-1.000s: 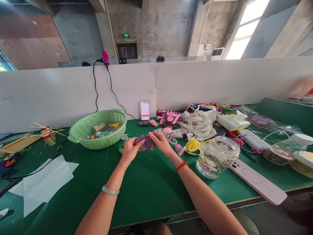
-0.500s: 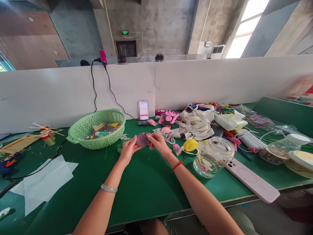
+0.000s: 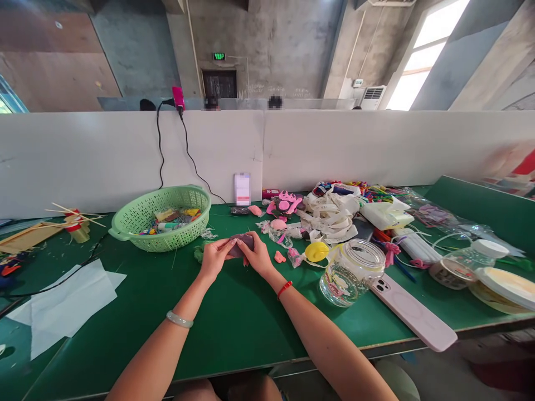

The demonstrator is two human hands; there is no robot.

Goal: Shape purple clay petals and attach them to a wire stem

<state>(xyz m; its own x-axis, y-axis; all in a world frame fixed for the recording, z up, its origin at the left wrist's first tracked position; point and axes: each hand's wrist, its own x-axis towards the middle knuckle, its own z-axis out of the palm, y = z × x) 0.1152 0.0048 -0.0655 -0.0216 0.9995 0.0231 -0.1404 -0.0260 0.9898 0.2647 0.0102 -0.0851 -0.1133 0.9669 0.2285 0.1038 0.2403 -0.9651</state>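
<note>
Between both hands, above the green table, is a flattened lump of greyish-purple modelling clay (image 3: 246, 240). My left hand (image 3: 214, 259) grips its left side, thumb on the near face. My right hand (image 3: 259, 255) pinches the right side, and the two thumbs nearly meet in the middle. Fingers cover much of the clay. Just right of my right hand lies a small pink lump (image 3: 280, 257). Further back are a pink clay piece (image 3: 278, 224) and a pink-and-black figure (image 3: 286, 204). Some green wrapping (image 3: 199, 254) lies beside my left hand.
A green basket (image 3: 184, 240) of odds and ends stands back left, near white paper sheets (image 3: 69, 306). To the right are a yellow lid (image 3: 316, 251), an open clear jar (image 3: 349, 278), a pink phone (image 3: 418, 314) and heaped white straps (image 3: 330, 211). A lit phone (image 3: 242, 189) leans against the partition.
The clay has tilted and shows less of its face. My right thumb has moved inward over it, close to the left thumb. The camera view has shifted slightly.
</note>
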